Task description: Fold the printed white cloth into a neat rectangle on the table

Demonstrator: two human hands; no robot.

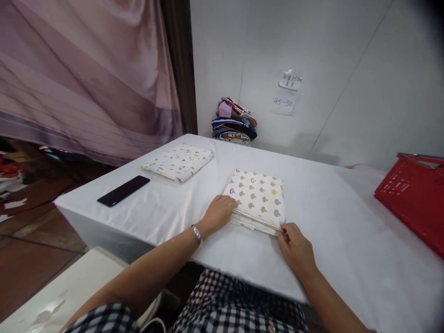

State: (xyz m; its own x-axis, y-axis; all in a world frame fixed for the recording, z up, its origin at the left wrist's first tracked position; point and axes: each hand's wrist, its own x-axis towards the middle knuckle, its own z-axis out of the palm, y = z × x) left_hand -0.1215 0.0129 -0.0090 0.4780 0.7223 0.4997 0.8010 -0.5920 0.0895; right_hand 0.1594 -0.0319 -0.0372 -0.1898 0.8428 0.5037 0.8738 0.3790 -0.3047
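Observation:
In front of me on the white-covered table lies a folded cream cloth [256, 196] printed with grey, yellow and purple motifs, its layers showing along the near edge. My left hand [219, 212], with a silver bracelet at the wrist, grips the cloth's near left corner, fingertips on top. At the near right corner my right hand [294, 243] pinches the edge between thumb and curled fingers. Farther left rests another folded white cloth [180, 161] with small dark leaf-like marks, apart from both hands.
A black phone [124, 190] lies near the left edge of the table [329, 208]. Folded fabrics [234, 122] are stacked against the back wall. To the right is a red plastic basket [412, 199]. A pink curtain [86, 69] hangs at left, above a white stool-like surface [69, 291] below.

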